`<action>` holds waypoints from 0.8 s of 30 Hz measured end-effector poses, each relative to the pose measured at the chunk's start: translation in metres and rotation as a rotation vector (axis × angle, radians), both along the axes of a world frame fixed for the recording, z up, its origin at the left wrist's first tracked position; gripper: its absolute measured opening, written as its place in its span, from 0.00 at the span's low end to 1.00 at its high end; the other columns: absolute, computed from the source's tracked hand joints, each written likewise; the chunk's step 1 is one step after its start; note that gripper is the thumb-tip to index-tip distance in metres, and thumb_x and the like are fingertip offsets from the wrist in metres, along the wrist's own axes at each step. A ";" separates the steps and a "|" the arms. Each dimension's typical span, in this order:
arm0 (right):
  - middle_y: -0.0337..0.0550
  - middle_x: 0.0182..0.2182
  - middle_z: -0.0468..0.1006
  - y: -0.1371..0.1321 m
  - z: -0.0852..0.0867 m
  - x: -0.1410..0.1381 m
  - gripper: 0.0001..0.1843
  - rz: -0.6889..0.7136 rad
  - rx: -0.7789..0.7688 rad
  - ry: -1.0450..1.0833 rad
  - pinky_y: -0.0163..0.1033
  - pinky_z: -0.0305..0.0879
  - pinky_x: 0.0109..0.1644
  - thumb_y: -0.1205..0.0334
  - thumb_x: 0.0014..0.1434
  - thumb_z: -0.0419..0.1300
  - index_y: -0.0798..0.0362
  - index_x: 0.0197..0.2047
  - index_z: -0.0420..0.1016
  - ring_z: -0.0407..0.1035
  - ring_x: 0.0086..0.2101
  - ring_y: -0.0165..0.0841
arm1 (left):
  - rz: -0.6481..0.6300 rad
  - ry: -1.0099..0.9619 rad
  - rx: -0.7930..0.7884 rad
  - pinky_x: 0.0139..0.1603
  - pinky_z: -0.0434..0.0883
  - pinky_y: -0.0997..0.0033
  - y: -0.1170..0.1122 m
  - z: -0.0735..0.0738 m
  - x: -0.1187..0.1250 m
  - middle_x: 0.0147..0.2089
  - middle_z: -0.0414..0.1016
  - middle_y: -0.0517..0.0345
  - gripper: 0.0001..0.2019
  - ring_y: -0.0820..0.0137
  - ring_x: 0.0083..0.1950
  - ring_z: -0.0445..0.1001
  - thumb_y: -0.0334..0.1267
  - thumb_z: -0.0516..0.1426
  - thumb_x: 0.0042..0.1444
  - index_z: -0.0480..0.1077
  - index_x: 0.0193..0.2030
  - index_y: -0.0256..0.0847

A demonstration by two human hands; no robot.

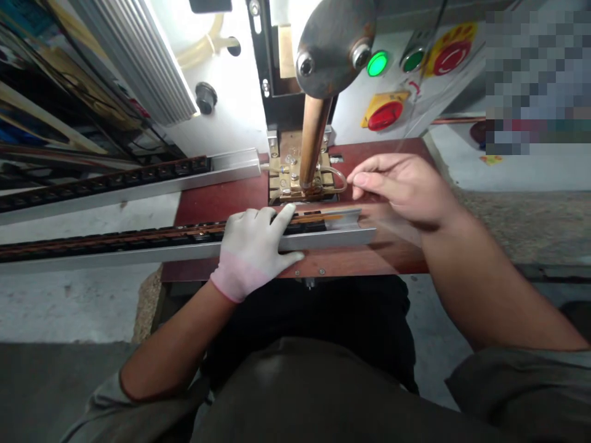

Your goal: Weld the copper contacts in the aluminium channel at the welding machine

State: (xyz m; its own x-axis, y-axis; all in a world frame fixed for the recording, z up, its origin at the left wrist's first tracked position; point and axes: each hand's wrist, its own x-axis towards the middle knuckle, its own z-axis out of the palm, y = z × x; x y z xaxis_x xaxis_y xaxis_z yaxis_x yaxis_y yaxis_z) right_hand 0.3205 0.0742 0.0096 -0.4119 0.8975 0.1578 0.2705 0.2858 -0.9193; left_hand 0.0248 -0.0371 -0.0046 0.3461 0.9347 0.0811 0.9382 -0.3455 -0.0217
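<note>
Pressing the rail [332,237] flat by the front edge of the desk [360,263] with the left hand [253,249], grip spread, seems sound; right hand [406,187] grip pinched together.

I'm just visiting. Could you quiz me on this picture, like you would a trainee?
1. True or false: the left hand is gloved.
2. The left hand rests on: A a rail; B a hammer; C a cup.
3. Which hand is nearer the copper rod?
Key: 1 true; 2 A; 3 the right hand.
</note>
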 end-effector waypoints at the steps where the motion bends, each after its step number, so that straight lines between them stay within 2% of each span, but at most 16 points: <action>1: 0.42 0.33 0.87 -0.011 0.002 0.008 0.22 -0.048 0.026 -0.010 0.52 0.81 0.46 0.33 0.68 0.77 0.43 0.39 0.87 0.79 0.35 0.41 | 0.000 0.010 0.009 0.55 0.77 0.42 0.005 0.000 -0.001 0.61 0.89 0.41 0.45 0.40 0.58 0.87 0.67 0.72 0.68 0.73 0.84 0.45; 5: 0.43 0.30 0.86 -0.061 -0.005 0.043 0.26 -0.226 0.033 -0.064 0.52 0.82 0.43 0.29 0.71 0.75 0.43 0.38 0.89 0.79 0.31 0.42 | -0.028 -0.013 0.025 0.50 0.76 0.45 0.019 -0.001 -0.006 0.58 0.91 0.42 0.38 0.42 0.55 0.89 0.68 0.69 0.71 0.78 0.77 0.44; 9: 0.46 0.29 0.88 -0.109 -0.030 0.064 0.35 -0.285 -0.078 -0.144 0.49 0.82 0.39 0.17 0.65 0.74 0.43 0.32 0.90 0.82 0.31 0.43 | -0.086 -0.064 0.050 0.54 0.77 0.43 0.023 0.000 -0.010 0.64 0.90 0.42 0.35 0.40 0.59 0.88 0.66 0.71 0.71 0.80 0.73 0.43; 12: 0.47 0.32 0.90 -0.132 -0.043 0.069 0.36 -0.301 -0.182 -0.166 0.48 0.82 0.42 0.17 0.66 0.74 0.44 0.36 0.92 0.85 0.34 0.44 | -0.114 -0.053 0.072 0.60 0.78 0.40 0.022 0.002 -0.006 0.67 0.89 0.40 0.32 0.39 0.66 0.86 0.60 0.71 0.72 0.79 0.72 0.39; 15: 0.49 0.36 0.93 -0.133 -0.048 0.070 0.35 -0.288 -0.195 -0.267 0.51 0.80 0.46 0.19 0.67 0.73 0.44 0.39 0.94 0.86 0.38 0.47 | -0.076 -0.046 0.089 0.63 0.77 0.40 0.019 0.001 0.004 0.68 0.88 0.37 0.29 0.39 0.67 0.86 0.54 0.70 0.74 0.78 0.70 0.35; 17: 0.49 0.39 0.94 -0.122 -0.049 0.069 0.34 -0.300 -0.168 -0.363 0.52 0.78 0.47 0.20 0.66 0.72 0.44 0.40 0.95 0.86 0.39 0.49 | -0.043 -0.046 0.097 0.60 0.76 0.40 0.019 -0.002 0.009 0.65 0.89 0.37 0.31 0.40 0.64 0.87 0.56 0.70 0.74 0.77 0.72 0.36; 19: 0.49 0.37 0.93 -0.107 -0.050 0.068 0.35 -0.311 -0.154 -0.411 0.52 0.76 0.44 0.18 0.65 0.72 0.45 0.40 0.94 0.84 0.36 0.48 | -0.043 -0.049 0.110 0.56 0.76 0.41 0.020 -0.006 0.011 0.63 0.90 0.39 0.35 0.40 0.60 0.88 0.60 0.71 0.73 0.76 0.75 0.39; 21: 0.48 0.32 0.90 -0.094 -0.052 0.066 0.38 -0.324 -0.159 -0.381 0.50 0.74 0.40 0.16 0.63 0.72 0.45 0.37 0.92 0.81 0.32 0.44 | -0.074 -0.067 0.130 0.55 0.76 0.42 0.021 -0.010 0.011 0.63 0.90 0.42 0.36 0.41 0.60 0.88 0.61 0.72 0.72 0.76 0.77 0.43; 24: 0.45 0.27 0.85 -0.086 -0.056 0.067 0.38 -0.370 -0.091 -0.210 0.48 0.71 0.36 0.16 0.63 0.75 0.45 0.31 0.86 0.76 0.27 0.39 | -0.139 -0.110 0.171 0.59 0.76 0.44 0.024 -0.015 0.007 0.67 0.90 0.42 0.32 0.43 0.64 0.88 0.56 0.72 0.74 0.77 0.77 0.43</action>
